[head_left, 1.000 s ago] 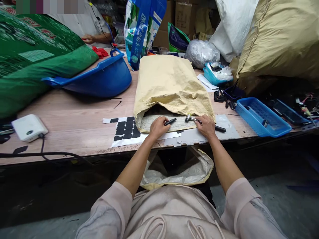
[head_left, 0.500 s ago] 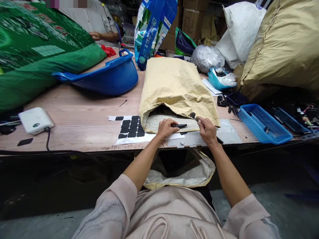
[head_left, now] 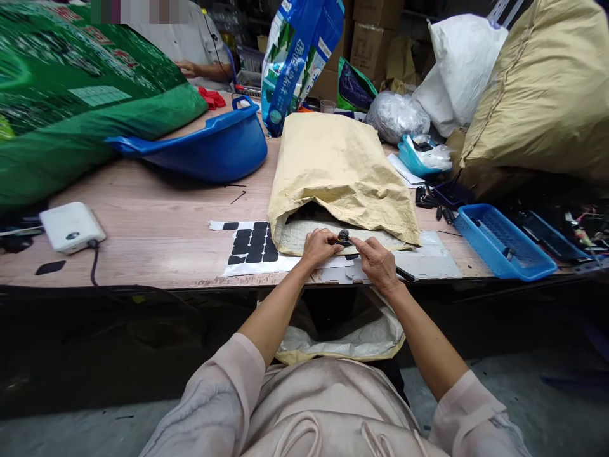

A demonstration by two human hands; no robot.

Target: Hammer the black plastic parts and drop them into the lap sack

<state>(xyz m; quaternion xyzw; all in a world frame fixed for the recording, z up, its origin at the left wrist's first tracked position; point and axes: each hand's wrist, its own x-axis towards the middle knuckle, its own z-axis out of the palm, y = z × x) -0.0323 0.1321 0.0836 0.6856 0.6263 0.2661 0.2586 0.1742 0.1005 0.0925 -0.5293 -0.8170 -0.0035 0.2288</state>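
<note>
My left hand [head_left: 320,246] is closed, pinching a small black slender piece in front of the mouth of a tan woven sack [head_left: 328,152]. In my right hand [head_left: 379,263] is a tool with a thin shaft, a round dark head [head_left: 343,235] and a black handle [head_left: 405,274] sticking out behind the palm. The round head is right at my left fingertips, over the black piece, which it largely hides. Beside my left wrist lies a white sheet with rounded black stickers [head_left: 254,242]. Another open sack [head_left: 342,343] hangs below the table edge at my lap.
A blue basin [head_left: 200,149] and a large green bag [head_left: 95,114] stand to the left, near a white box with a cable [head_left: 71,228]. At right are a blue plastic basket [head_left: 504,241] and bulky sacks [head_left: 542,95]. A person's hand [head_left: 188,68] shows across the table.
My right hand has moved left, bringing the tool's round head from beside the sack's opening to the black piece in my left hand. My left hand stays nearly in place.
</note>
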